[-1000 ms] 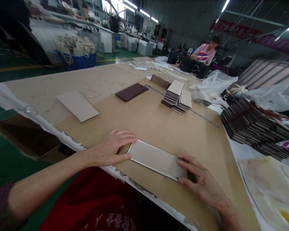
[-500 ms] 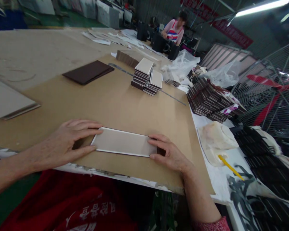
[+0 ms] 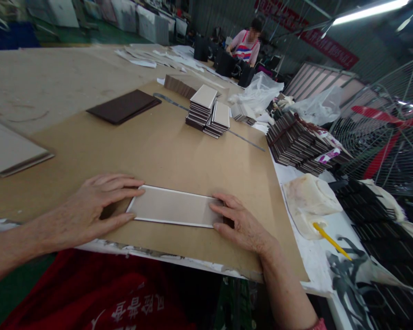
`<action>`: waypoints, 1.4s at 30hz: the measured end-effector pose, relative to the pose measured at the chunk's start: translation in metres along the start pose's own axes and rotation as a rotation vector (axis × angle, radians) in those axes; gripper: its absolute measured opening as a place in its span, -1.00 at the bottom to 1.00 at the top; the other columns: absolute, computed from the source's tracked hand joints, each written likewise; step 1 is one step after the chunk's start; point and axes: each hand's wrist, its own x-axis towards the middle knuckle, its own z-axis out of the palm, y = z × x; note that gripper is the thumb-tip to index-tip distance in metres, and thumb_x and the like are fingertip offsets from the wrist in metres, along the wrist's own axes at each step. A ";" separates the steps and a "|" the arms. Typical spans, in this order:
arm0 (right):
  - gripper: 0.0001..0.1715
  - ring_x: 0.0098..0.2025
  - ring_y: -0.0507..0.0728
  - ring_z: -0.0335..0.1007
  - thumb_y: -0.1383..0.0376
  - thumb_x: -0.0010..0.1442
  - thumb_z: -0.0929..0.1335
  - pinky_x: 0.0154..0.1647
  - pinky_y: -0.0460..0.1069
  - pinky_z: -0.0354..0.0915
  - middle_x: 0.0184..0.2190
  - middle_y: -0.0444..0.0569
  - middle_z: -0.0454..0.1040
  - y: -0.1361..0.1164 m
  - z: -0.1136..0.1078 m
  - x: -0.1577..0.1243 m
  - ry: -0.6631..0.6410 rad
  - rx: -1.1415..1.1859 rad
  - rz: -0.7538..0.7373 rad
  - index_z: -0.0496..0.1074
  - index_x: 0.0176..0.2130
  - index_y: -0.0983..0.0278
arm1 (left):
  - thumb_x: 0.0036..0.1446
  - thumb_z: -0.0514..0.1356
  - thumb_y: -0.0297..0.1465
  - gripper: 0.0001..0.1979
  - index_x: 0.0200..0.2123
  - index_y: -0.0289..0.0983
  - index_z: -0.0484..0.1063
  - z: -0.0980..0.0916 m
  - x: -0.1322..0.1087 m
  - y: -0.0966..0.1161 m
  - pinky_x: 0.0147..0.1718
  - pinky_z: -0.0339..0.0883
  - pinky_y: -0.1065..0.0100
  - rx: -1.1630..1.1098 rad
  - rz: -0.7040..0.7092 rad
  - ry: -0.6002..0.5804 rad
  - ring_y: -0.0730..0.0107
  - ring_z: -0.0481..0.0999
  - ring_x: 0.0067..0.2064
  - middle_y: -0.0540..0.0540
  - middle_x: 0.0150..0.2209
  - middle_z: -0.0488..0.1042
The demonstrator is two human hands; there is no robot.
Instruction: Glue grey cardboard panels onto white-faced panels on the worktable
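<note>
A long rectangular beige board (image 3: 174,207) with narrow white edges lies flat on the brown sheet close to the table's front edge. At its left end, the thumb and fingers of my left hand (image 3: 103,204) press on the near and far corners. My right hand (image 3: 237,220) spans the other end, with fingertips on the board's top and the thumb at the near corner. Farther back, two adjoining stacks of similar beige-topped boards (image 3: 203,98) stand on the sheet. Left of them lie dark brown panels (image 3: 124,106), one on another.
Grey boards (image 3: 10,146) lie at the left. On the right are a bundle of dark strips (image 3: 296,140), a whitish plastic container (image 3: 309,201) with a yellow stick (image 3: 332,240), and a large fan (image 3: 392,119). A co-worker (image 3: 246,46) stands beyond the table.
The view has shifted slightly. My right fingers have moved a little over the board's right end; both hands stay at its ends, and the board lies about where it was.
</note>
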 end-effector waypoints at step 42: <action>0.05 0.20 0.33 0.22 -0.17 0.07 0.49 0.23 0.24 0.24 0.27 0.05 0.27 -0.055 0.024 -0.038 -0.103 -0.190 -0.022 0.13 0.37 0.05 | 0.25 0.23 -0.17 -0.37 0.34 0.14 0.15 -0.005 -0.017 -0.020 0.27 0.29 0.11 -0.008 0.079 -0.064 0.09 0.35 0.30 0.07 0.34 0.28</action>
